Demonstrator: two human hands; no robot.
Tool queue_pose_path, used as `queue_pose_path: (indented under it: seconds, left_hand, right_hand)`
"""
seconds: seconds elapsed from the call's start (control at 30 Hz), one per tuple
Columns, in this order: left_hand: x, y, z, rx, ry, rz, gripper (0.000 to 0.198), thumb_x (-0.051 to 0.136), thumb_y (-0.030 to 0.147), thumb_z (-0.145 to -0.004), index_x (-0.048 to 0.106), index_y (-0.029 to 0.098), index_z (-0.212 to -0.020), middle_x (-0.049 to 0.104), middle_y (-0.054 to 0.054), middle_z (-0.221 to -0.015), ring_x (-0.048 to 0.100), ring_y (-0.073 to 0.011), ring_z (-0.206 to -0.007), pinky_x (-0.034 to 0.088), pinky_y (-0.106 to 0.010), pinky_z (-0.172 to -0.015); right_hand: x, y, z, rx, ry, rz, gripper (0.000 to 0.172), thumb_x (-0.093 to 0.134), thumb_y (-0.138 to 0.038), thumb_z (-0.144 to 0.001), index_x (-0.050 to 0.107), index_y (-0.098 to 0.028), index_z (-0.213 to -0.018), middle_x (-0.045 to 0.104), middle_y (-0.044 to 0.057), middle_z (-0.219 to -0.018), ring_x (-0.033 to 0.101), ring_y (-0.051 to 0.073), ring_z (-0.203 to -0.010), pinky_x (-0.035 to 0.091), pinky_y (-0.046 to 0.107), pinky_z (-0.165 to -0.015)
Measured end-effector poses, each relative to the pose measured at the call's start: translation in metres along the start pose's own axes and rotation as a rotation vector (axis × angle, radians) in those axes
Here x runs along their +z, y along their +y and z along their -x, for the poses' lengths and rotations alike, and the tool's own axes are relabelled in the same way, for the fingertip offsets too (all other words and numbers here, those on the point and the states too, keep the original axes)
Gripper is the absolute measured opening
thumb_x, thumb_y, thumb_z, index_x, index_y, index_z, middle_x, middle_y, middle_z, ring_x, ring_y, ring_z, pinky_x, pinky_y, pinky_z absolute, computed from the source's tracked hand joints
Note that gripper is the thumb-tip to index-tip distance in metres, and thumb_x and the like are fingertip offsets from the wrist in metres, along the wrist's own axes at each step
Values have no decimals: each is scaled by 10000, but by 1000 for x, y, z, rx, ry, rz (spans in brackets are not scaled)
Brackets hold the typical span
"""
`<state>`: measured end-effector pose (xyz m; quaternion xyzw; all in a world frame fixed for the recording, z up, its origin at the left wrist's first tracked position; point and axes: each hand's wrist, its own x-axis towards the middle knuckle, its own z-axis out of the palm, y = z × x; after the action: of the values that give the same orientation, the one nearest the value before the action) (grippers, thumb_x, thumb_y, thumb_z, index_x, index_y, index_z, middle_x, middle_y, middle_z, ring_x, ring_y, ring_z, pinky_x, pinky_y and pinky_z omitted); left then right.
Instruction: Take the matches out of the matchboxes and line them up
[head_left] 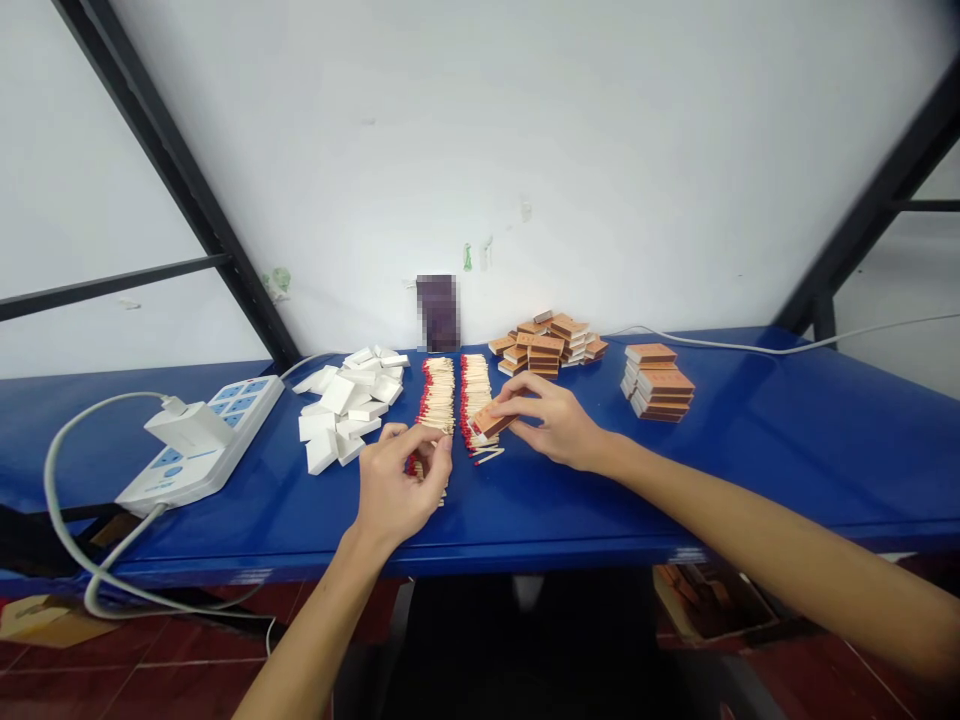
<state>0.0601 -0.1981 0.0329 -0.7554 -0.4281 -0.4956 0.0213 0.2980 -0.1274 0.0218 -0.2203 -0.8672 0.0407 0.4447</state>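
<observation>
The work surface is a glossy blue table (765,440) set against a white wall (480,150). The wall is scuffed, with small green patches low down. Black metal posts slope at either side: a left post (172,180) and a right post (870,210). Below, the floor (180,650) is dark red tile, and an open carton (705,605) stands under the table's right part.

On the table's left lies a white power strip (238,405) with blue sockets; a white charger (191,428) is plugged in, and its cable (51,450) loops over the front edge. Right of it is a loose pile of white trays (341,395). Two rows of matches, a left row (437,390) and a right row (475,380), run from front to back. Behind them is a blurred dark object (437,312). A jumbled heap of matchboxes (544,345) lies near the wall, with a neater stack (660,385) to its right.

The right hand (551,420) grips one matchbox (493,420), tilted, between thumb and fingers over the right row. The left hand (405,475) is at the left row, fingers curled, thumb near forefinger; whether it grips a match cannot be told.
</observation>
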Motion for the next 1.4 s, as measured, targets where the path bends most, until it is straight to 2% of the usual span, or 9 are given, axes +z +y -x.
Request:
queue_pose_path:
  seconds: [0.13,0.27,0.43,0.57,0.63,0.8,0.97,1.2,1.4]
  left_hand:
    - [0,-1,1,-73,-31,17,214,553,249,-934,660,186,-759,664,15,-638,575,-128,-576,446,-271,-613]
    - [1,1,0,-13,-54,33,184,532,223,-953,684,179,-859,654,-29,-797,590,-145,-701,474,-281,-673]
    - [3,-1,0,67,-76,-45,163,554,212,-946,702,196,-1013,609,-67,-960,577,-202,-913,493,-355,-843]
    - [5,-2,0,56,-116,-92,172,576,201,-934,699,214,-1054,598,-79,-1056,546,-227,-1009,480,-386,-908]
    - [6,-1,0,48,-136,-103,172,584,202,-930,703,218,-1054,599,-80,-1074,541,-236,-1035,476,-402,-930]
    - [6,1,0,29,-150,-36,148,569,201,-941,702,208,-1004,618,-77,-1070,581,-223,-1040,495,-386,-933]
    - [6,-2,0,3,-70,-24,133,567,212,-945,698,203,-962,629,-88,-1129,571,-248,-1162,473,-416,-1018]
    - [7,-2,0,14,-83,-15,140,560,204,-948,698,192,-969,629,-87,-1117,567,-249,-1164,468,-429,-1023]
    - [7,-4,1,25,-110,-38,132,567,198,-945,686,212,-1001,628,-70,-1104,566,-242,-1131,470,-422,-1018]
  right_hand:
    - [0,-3,-1,-39,3,118,248,605,-92,-875,748,-238,-1016,673,78,-1027,643,221,-973,489,400,-860]
    - [-4,-8,-3,93,-89,182,180,662,-178,-886,741,-222,-1042,742,67,-998,677,225,-906,406,424,-880]
    - [-9,-10,-5,337,-121,30,369,693,-338,-871,685,-197,-1212,743,22,-791,652,175,-652,482,323,-705]
    - [-12,-9,-8,375,-128,-33,363,699,-343,-862,698,-194,-1193,729,33,-844,661,171,-704,508,316,-730]
    - [-15,-9,-9,391,-188,-100,350,703,-329,-857,711,-192,-1180,729,38,-873,656,163,-713,512,312,-729]
    - [-26,-12,-11,473,-393,-294,410,740,-312,-802,711,-176,-1188,719,21,-865,548,92,-548,455,232,-537]
    - [-27,-18,-11,386,-537,-252,260,745,-231,-756,719,-160,-1004,680,-12,-761,491,70,-512,403,212,-513]
    - [-15,-16,-7,252,-454,-151,259,681,-202,-802,731,-169,-1054,721,9,-824,529,94,-553,427,234,-573]
    - [-15,-17,-8,360,-246,-212,280,701,-330,-855,727,-176,-1087,735,49,-928,609,157,-724,484,280,-667]
